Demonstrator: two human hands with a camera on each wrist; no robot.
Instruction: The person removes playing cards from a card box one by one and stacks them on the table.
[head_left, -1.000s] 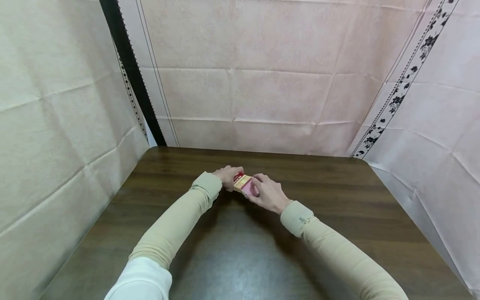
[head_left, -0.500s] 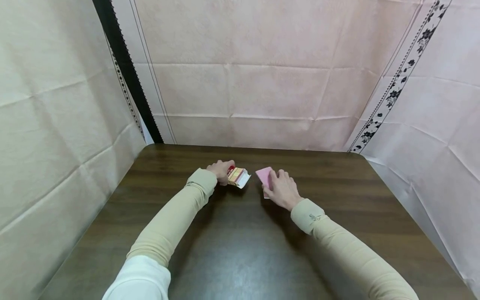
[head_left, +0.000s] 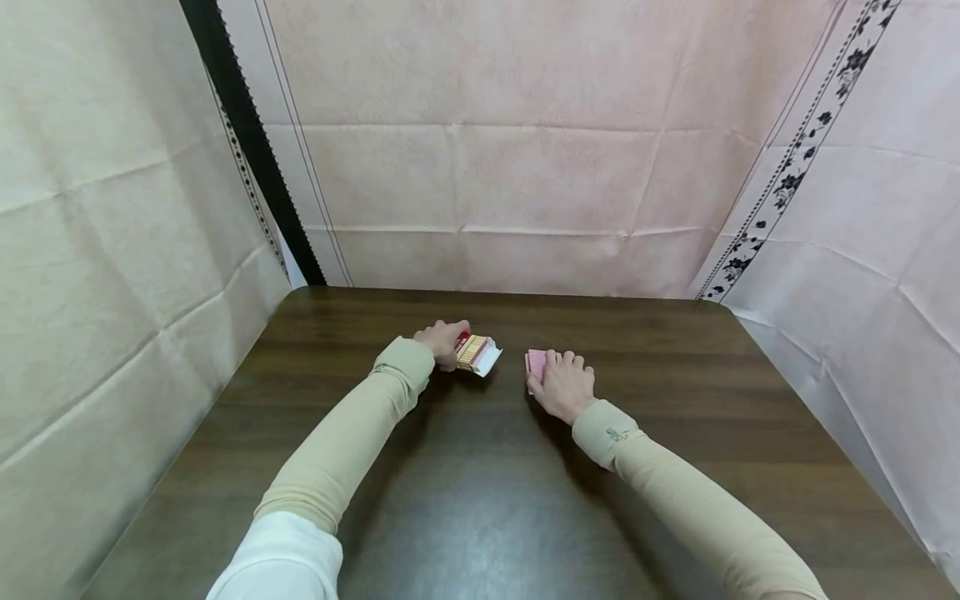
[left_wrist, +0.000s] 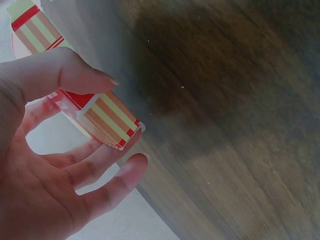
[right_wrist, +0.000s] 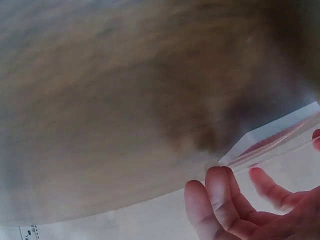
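Observation:
Left of the table's middle in the head view, my left hand [head_left: 441,343] holds a red and yellow striped playing card box [head_left: 477,355]. The white flap stands open toward the right. In the left wrist view the thumb lies over one side of the box [left_wrist: 112,117], with fingers behind it. A short way to the right, my right hand [head_left: 564,385] grips a deck of pink-backed playing cards [head_left: 536,363]. Its fingers partly cover the deck. The right wrist view shows the white edges of the cards [right_wrist: 280,127] at the fingertips; that view is partly blurred.
Both hands are over a dark brown wooden table [head_left: 465,467] with rounded far corners. Behind it hangs a pale creased cloth [head_left: 480,183], with more cloth on both sides. A black strip [head_left: 255,142] runs down at the left.
The cards came out of the box as my right hand drew away to the right; then it turned slightly, showing their patterned back. My left hand shifted slightly left with the box, then stayed still.

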